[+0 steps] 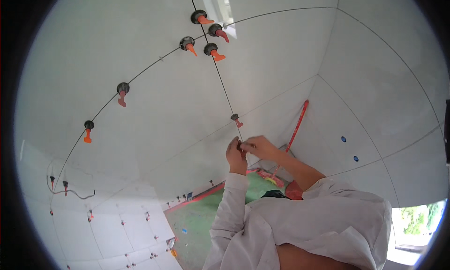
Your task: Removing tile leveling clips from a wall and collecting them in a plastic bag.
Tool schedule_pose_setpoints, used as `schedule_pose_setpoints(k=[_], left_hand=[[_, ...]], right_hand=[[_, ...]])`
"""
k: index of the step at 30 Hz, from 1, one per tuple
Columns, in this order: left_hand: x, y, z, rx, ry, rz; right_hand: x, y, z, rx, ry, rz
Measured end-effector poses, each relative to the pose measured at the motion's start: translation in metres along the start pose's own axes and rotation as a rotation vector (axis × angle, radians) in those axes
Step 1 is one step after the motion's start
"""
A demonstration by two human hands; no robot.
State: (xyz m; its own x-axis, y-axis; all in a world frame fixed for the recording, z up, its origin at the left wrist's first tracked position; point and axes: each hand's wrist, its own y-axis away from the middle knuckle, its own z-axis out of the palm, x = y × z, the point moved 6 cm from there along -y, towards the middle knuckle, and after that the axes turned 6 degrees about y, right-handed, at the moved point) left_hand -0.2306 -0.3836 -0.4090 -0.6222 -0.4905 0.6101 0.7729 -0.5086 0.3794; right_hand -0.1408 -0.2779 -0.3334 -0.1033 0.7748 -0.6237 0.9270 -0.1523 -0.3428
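Both my hands meet at the vertical joint between large white glossy wall tiles [187, 106]. My left hand [236, 158] is closed around a small dark tile leveler [240, 146] at the joint, mostly covered by the fingers. From the right, my right hand [260, 147] pinches at the same leveler, its fingers bent and slightly blurred. Just above them, another tile leveler [236, 118] with a reddish handle sits in the joint. Higher up, several levelers with orange or red handles cluster around a tile corner, one being a black-based orange leveler [211, 50].
A long red level [298, 124] leans in the corner at the right. Two blue-rimmed holes [349, 149] pierce the right wall. Below lies a green floor [194, 225] with red edging. At the left, a thin cable [77, 193] hangs from the wall; a window opening [419, 225] shows lower right.
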Motion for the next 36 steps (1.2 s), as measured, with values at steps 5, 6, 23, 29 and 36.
schedule_pose_setpoints(k=[5, 6, 23, 29, 36], left_hand=[[0.025, -0.003, 0.060, -0.195, -0.222, -0.015], [0.037, -0.007, 0.065, -0.194, -0.418, 0.184], [0.036, 0.010, 0.100, -0.066, -0.683, 0.729], [0.028, 0.007, 0.100, -0.043, -0.693, 0.799], [0.010, -0.025, 0.063, -0.212, -0.234, 0.565]], right_hand=[[0.034, -0.044, -0.072, 0.143, -0.525, 0.598], [0.028, -0.058, -0.060, 0.002, -0.678, 0.627], [-0.022, -0.104, -0.067, 0.219, 0.479, 0.606], [-0.025, -0.099, -0.075, 0.120, 0.482, 0.659], [-0.054, -0.112, -0.049, -0.008, 0.743, 0.356]])
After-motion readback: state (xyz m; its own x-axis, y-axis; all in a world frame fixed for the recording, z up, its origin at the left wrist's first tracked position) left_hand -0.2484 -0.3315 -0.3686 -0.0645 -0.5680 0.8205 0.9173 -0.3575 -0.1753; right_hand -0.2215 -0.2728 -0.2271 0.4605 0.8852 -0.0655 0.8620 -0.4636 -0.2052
